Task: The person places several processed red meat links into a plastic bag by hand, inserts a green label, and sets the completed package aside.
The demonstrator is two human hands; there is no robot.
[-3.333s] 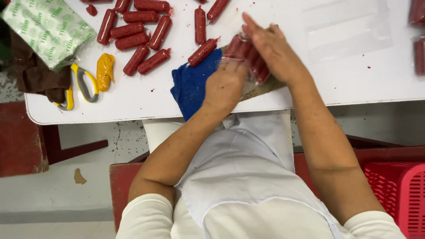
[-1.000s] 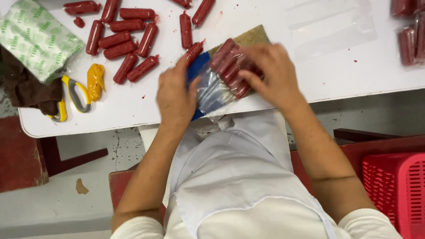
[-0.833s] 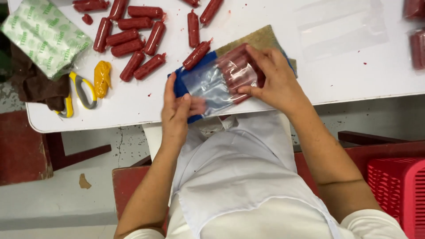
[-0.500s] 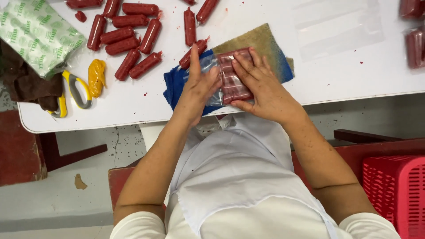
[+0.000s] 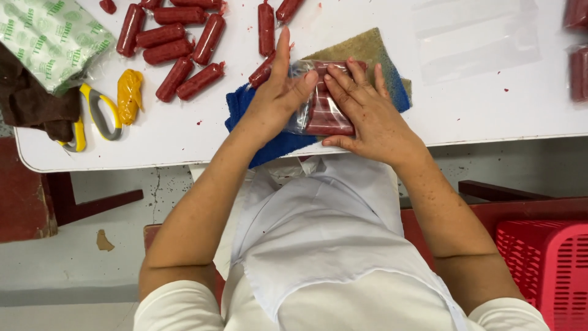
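Both hands lie flat on a clear plastic bag of sausages (image 5: 323,104), which rests on a blue cloth (image 5: 269,141) near the front edge of the white table (image 5: 490,104). The left hand (image 5: 278,98) is open, with the fingers stretched out and pointing away from the person; its thumb presses on the top left part of the bag. The right hand (image 5: 367,116) is also open, fingers spread a little, and it covers the right side of the bag with the fingertips on the plastic. Neither hand closes around the bag: they press it down from above. Inside the bag the red sausages lie side by side in a tight row.

Compared with 0.5 s ago, the hands are in nearly the same place on the bag, but the left hand is now more stretched and lies flatter. 1.0 s ago the bag was looser and the left hand was beside it, at its open end; now the bag lies flat under both palms.

Behind the bag a brown scouring pad (image 5: 361,46) sits partly on the cloth. More loose sausages (image 5: 177,49) lie on the table to the left. Further left are scissors with yellow and grey handles (image 5: 92,113), a yellow lump (image 5: 130,92), a brown cloth (image 5: 30,107) and a green and white packet (image 5: 52,37). A red plastic basket (image 5: 545,270) stands low at the right.
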